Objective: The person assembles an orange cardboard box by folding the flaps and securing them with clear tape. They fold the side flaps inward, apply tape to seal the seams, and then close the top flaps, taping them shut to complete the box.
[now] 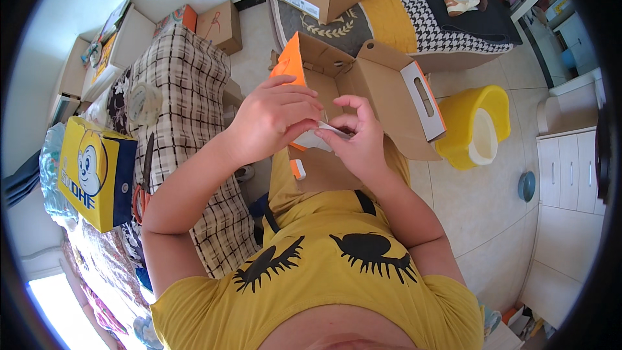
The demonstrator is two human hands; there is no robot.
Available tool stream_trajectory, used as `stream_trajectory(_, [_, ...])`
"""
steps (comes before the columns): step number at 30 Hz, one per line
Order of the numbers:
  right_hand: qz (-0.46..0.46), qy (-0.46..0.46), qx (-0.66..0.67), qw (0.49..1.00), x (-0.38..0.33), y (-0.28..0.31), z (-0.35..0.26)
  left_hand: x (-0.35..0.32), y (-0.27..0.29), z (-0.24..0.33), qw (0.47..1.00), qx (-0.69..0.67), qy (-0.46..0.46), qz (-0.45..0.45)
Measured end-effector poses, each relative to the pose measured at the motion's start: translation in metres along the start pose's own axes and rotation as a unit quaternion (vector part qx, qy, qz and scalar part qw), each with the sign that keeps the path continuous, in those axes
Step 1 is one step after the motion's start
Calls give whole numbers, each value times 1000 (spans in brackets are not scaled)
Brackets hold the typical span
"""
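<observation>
An opened cardboard box [382, 81], brown inside with orange outer faces, rests on my lap with its flaps spread. Over its near part my right hand [357, 135] pinches a small white strip [332, 129] that looks like paper or tape. My left hand [277, 115] is closed at the strip's other end, its fingertips touching it; the fingers partly hide the strip. An orange flap [291, 59] stands up just beyond my left hand. Below the hands a brown panel of the box [324, 172] lies against my yellow trousers.
To the left, a checked cloth [188, 91] covers a table bearing a yellow and blue box [97, 175] and scissors [140, 201]. Ahead, another cardboard box [324, 0] sits on a cushioned seat. A yellow potty-like seat [463, 136] and a blue bowl [527, 186] stand at the right.
</observation>
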State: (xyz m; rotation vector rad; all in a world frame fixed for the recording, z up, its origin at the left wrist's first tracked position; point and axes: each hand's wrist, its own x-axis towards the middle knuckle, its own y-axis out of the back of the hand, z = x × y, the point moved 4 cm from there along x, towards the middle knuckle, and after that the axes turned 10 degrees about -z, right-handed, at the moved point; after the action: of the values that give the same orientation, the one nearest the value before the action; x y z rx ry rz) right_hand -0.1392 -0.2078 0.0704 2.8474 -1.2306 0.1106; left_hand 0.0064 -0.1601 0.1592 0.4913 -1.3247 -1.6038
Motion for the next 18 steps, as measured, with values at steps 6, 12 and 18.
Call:
stream_trajectory(6, [12,28,-46,998,-3,-2,-6,1,2,0,1000,12,-4,-19])
stream_trajectory(12, [15,46,-58,997,-3,-3,-8,7,4,7,997,45,-8,-67])
stream_trajectory(18, [11,49,-102,993,-3,-7,-14,9,4,11,986,121,-29,-111])
